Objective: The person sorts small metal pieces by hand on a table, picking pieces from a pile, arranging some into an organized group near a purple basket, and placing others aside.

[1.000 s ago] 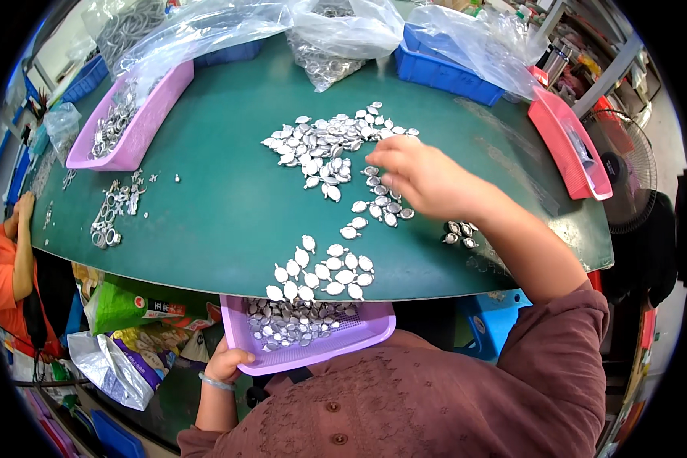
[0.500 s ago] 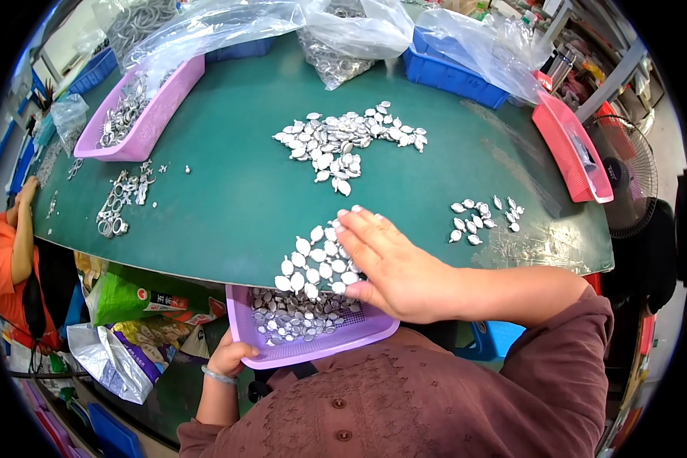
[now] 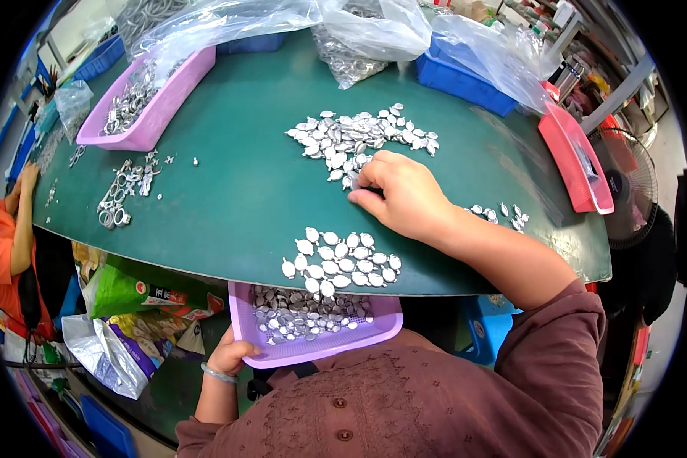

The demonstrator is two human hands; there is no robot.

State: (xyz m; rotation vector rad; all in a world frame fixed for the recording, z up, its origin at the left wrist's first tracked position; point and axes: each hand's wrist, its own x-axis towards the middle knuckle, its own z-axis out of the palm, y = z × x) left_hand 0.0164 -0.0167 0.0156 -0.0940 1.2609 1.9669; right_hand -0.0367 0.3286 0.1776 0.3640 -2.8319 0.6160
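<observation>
Fingers point(image 3: 375, 172) (right, hold unclear) have moved to the silvery pile point(image 3: 351, 136); left fingers point(image 3: 244, 349) clamp the basket point(image 3: 328, 349).

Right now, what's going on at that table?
The left hand holds a purple tray of small silver pieces at the near edge of the green table. The right hand has its fingertips at the near side of a big pile; whether they grip a piece is unclear. A smaller group lies near the edge, just beyond the tray.
</observation>
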